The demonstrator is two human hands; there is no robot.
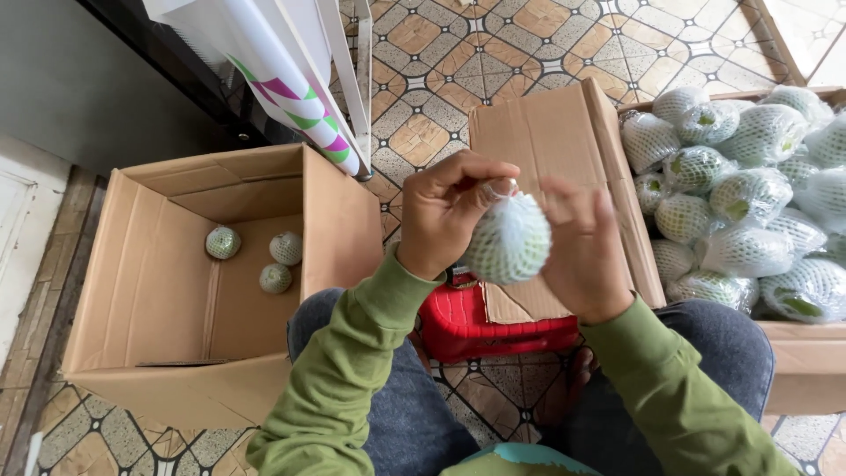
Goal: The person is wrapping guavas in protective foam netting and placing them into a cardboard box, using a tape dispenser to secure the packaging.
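A green round fruit wrapped in white foam netting [509, 240] is held up in front of me between both hands. My left hand [445, 216] pinches the top of the netting with thumb and fingers. My right hand [583, 251] cups the fruit's right side, fingers blurred. Both arms wear green sleeves. To the left, an open cardboard box [132, 291] holds three netted fruits [275, 262] on its bottom. To the right, another cardboard box [797, 348] is heaped with several netted green fruits [749, 203].
A red plastic stool [493, 326] sits between my knees, under a cardboard flap [546, 141]. The floor is patterned tile [529, 44]. A white frame with a pink and green striped panel [300, 97] leans at the back left against a dark wall.
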